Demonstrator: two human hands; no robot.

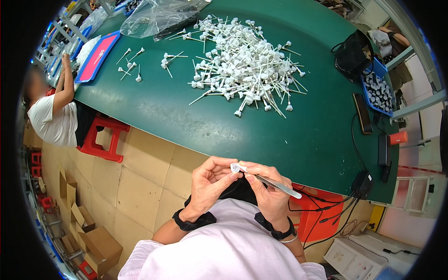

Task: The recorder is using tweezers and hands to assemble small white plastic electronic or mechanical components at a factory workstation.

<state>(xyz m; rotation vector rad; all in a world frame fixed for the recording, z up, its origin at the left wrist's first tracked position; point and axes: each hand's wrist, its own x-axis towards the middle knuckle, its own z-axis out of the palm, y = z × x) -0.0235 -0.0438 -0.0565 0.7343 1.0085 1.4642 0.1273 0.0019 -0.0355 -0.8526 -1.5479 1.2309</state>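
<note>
White-shirted, a co-worker (52, 116) sits on a red stool (110, 140) at the upper left of the frame, near a blue-rimmed tray (90, 69) with a pink base. Next, a few loose sticks (138, 78) with white heads lie on the green bench (182, 122). At lower centre, the left hand (206, 184) pinches a small white piece (234, 167) by the bench's near edge. Upper centre holds a large heap of similar sticks (247, 65). Below, the right hand (269, 190) grips metal tweezers (282, 186), their working end hidden near the piece. Upper right come a black bag (353, 56), a phone (362, 113) and a blue tray (380, 110) of small parts.
</note>
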